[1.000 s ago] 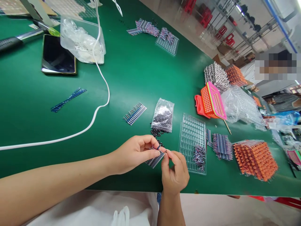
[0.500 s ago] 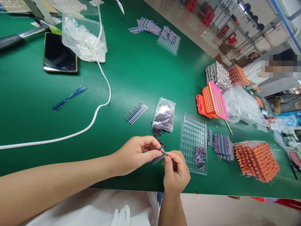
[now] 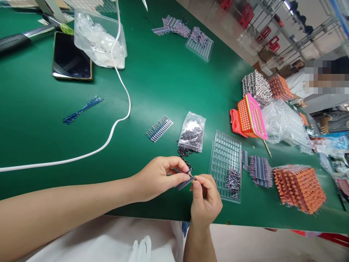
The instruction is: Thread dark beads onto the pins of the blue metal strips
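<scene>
My left hand [image 3: 163, 178] pinches a small strip of dark parts [image 3: 183, 183] between thumb and fingers. Its fingertips meet those of my right hand [image 3: 205, 198], which is closed at the strip's right end on something too small to make out. Just beyond my fingers, loose dark beads [image 3: 185, 153] spill from a clear plastic bag [image 3: 192, 131]. To the left of the bag lies a strip of wired parts [image 3: 159, 128]. Right of my hands is a clear compartment tray [image 3: 225, 153] with a heap of wired parts [image 3: 233, 183] in its near right part.
Orange stacks [image 3: 299, 187], a bundle of parts [image 3: 260, 171] and a pink-and-orange basket [image 3: 252, 116] stand at the right. A white cable [image 3: 111, 133] crosses the left side, near a phone [image 3: 71, 58] and a plastic tub [image 3: 102, 40]. Another person is at the far right.
The view has shifted slightly, so most things on the table sit a little farther right. Both hands keep their pinch at the strip, with hardly any movement.
</scene>
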Tool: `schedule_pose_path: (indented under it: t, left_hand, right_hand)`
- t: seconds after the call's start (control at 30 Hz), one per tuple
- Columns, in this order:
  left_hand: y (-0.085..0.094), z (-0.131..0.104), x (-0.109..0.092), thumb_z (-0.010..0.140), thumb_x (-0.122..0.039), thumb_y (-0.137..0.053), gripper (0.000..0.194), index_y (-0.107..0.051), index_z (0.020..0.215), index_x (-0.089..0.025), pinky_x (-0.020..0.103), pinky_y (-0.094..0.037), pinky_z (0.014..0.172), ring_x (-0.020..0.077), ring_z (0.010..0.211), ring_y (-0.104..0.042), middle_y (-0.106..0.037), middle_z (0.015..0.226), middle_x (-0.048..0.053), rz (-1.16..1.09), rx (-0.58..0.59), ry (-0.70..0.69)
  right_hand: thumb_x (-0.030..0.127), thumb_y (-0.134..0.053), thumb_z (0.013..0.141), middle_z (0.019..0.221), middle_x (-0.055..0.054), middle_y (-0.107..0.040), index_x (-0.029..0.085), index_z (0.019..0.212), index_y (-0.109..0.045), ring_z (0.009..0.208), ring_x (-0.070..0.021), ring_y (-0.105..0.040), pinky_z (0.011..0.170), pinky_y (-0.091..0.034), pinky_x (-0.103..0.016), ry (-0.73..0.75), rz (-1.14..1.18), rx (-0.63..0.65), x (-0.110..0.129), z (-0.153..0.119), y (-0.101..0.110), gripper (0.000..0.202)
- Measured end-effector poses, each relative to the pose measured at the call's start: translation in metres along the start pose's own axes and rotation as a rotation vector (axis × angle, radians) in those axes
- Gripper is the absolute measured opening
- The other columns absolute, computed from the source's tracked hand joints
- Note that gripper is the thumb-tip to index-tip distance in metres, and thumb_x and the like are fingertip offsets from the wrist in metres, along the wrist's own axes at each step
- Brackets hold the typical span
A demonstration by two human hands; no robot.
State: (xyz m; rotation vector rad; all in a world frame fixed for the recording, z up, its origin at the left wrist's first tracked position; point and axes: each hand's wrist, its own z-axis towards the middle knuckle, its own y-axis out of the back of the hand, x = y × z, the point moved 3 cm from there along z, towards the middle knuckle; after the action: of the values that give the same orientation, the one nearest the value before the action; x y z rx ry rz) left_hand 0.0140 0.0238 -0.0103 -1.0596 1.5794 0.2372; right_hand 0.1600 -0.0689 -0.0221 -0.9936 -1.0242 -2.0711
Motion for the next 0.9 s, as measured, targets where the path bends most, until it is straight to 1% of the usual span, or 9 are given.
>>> schedule_pose_path:
  t: [0.23,0.47,0.63,0.73,0.9]
  left_hand:
    - [0.0,0.0,-0.003,0.082,-0.026,-0.071,0.012,-0.066,0.084,-0.016,0.025,-0.049,0.071,0.0121,0.072,-0.061,-0.065,0.077,-0.002,0.028,-0.001,0.003]
    - [0.0,0.0,-0.004,0.081,-0.027,-0.071,0.014,-0.066,0.084,-0.015,0.027,-0.05,0.072,0.0126,0.072,-0.061,-0.066,0.078,-0.001,0.063,-0.007,-0.003]
    - [0.0,0.0,-0.004,0.08,-0.028,-0.07,0.015,-0.065,0.083,-0.014,0.028,-0.05,0.072,0.0138,0.071,-0.061,-0.065,0.076,0.0,0.074,-0.002,-0.011]
    - [0.0,0.0,-0.004,0.079,-0.028,-0.07,0.016,-0.065,0.083,-0.014,0.027,-0.05,0.071,0.0135,0.071,-0.06,-0.065,0.077,0.0,0.095,-0.007,-0.015]
    - [0.001,0.0,-0.004,0.078,-0.03,-0.07,0.017,-0.065,0.083,-0.014,0.023,-0.046,0.06,0.0112,0.066,-0.055,-0.062,0.075,-0.002,0.131,-0.024,-0.01]
  right_hand:
    - [0.013,-0.063,0.09,0.081,-0.001,-0.063,0.021,0.097,-0.069,0.069,-0.0136,-0.06,0.056,-0.046,-0.026,-0.034,0.041,-0.002,0.0,0.0,0.0,0.012]
    - [0.011,-0.064,0.089,0.081,0.0,-0.063,0.022,0.097,-0.07,0.071,-0.014,-0.06,0.06,-0.046,-0.027,-0.058,0.073,-0.004,-0.002,-0.002,0.0,0.015]
    - [0.012,-0.065,0.089,0.081,0.0,-0.062,0.023,0.097,-0.071,0.07,-0.0134,-0.059,0.059,-0.045,-0.026,-0.094,0.103,-0.012,-0.003,-0.002,0.0,0.015]
    - [0.015,-0.066,0.089,0.079,0.0,-0.06,0.023,0.094,-0.071,0.066,-0.012,-0.057,0.056,-0.043,-0.025,-0.153,0.187,0.008,-0.006,-0.001,-0.001,0.011]
    - [0.019,-0.066,0.09,0.08,0.002,-0.059,0.024,0.094,-0.071,0.058,-0.0078,-0.053,0.05,-0.04,-0.022,-0.306,0.396,0.09,-0.012,0.002,-0.002,0.008]
